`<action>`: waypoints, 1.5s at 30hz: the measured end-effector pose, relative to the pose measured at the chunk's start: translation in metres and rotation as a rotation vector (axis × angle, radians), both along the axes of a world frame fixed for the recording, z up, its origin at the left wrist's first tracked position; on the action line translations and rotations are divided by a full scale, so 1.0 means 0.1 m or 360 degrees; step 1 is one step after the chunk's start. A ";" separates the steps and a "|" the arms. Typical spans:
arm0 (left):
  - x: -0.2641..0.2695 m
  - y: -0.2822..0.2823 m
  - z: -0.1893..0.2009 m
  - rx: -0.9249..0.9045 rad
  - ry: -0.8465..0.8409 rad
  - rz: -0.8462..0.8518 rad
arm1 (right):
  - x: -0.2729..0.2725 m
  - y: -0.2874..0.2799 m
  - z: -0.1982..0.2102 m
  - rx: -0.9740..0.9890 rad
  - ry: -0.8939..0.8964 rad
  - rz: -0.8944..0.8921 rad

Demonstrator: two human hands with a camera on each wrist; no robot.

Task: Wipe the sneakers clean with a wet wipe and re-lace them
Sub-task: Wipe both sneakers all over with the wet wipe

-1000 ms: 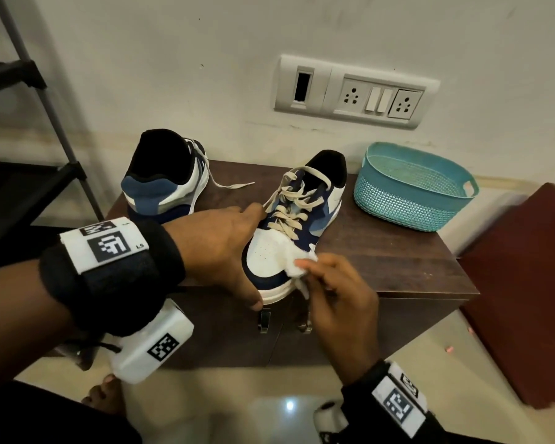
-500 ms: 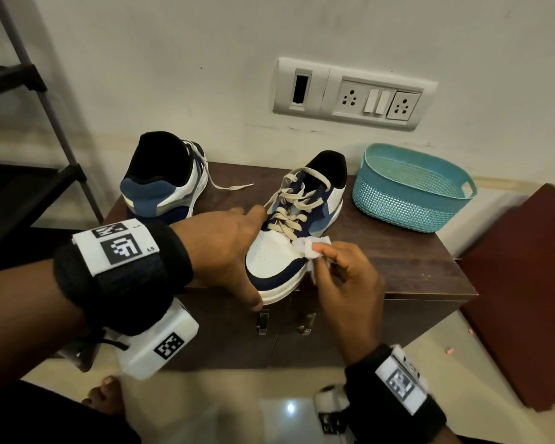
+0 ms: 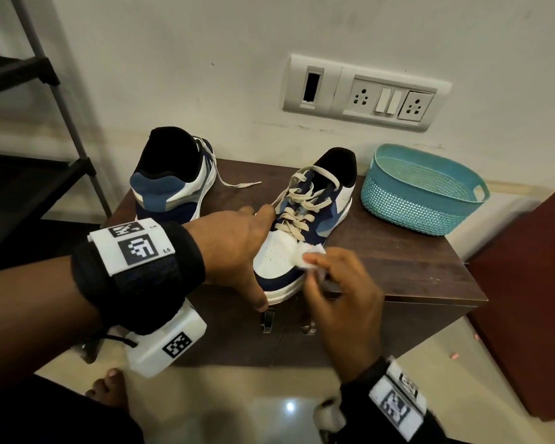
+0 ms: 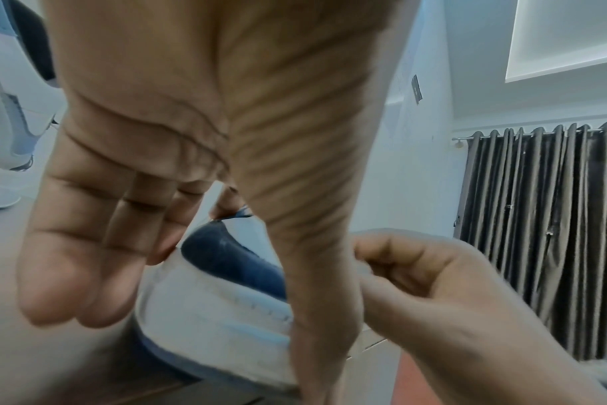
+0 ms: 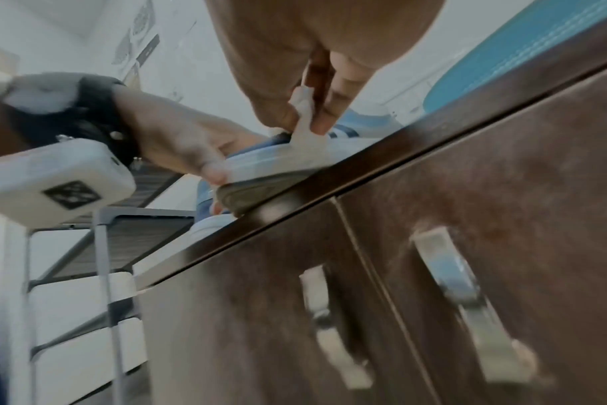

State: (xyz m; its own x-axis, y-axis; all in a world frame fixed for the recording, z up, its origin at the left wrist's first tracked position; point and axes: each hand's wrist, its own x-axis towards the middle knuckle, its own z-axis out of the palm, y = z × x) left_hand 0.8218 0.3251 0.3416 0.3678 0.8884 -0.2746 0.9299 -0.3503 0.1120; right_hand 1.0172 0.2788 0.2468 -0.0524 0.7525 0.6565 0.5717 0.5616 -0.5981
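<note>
I see the near sneaker (image 3: 305, 232) lying at the front edge of the dark wooden cabinet (image 3: 398, 261), toe toward me. My left hand (image 3: 234, 251) braces its toe, thumb at the sole's front and straight fingers along the far side. My right hand (image 3: 337, 290) pinches a white wet wipe (image 3: 308, 256) against the white toe cap. The second sneaker (image 3: 173, 184) stands at ten o'clock from the first, heel toward me, one lace trailing. A teal basket (image 3: 420, 200) sits at two o'clock.
</note>
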 end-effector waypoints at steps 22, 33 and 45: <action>0.03 -0.02 0.03 0.0078 0.0065 -0.0035 | 0.06 0.06 -0.19 -0.0151 0.0374 -0.0187; 0.04 -0.01 0.02 0.0055 0.0068 -0.0042 | -0.09 -0.02 -0.16 -0.0367 0.0751 -0.0222; 0.06 0.00 0.03 0.0070 0.0056 -0.0049 | -0.04 -0.01 0.00 -0.0146 0.0383 -0.0003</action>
State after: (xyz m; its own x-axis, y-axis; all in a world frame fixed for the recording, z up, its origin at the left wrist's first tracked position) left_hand 0.8279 0.3254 0.3446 0.3862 0.8882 -0.2490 0.9216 -0.3829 0.0634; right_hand 1.0135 0.2780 0.2470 0.0984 0.8095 0.5789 0.4078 0.4978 -0.7654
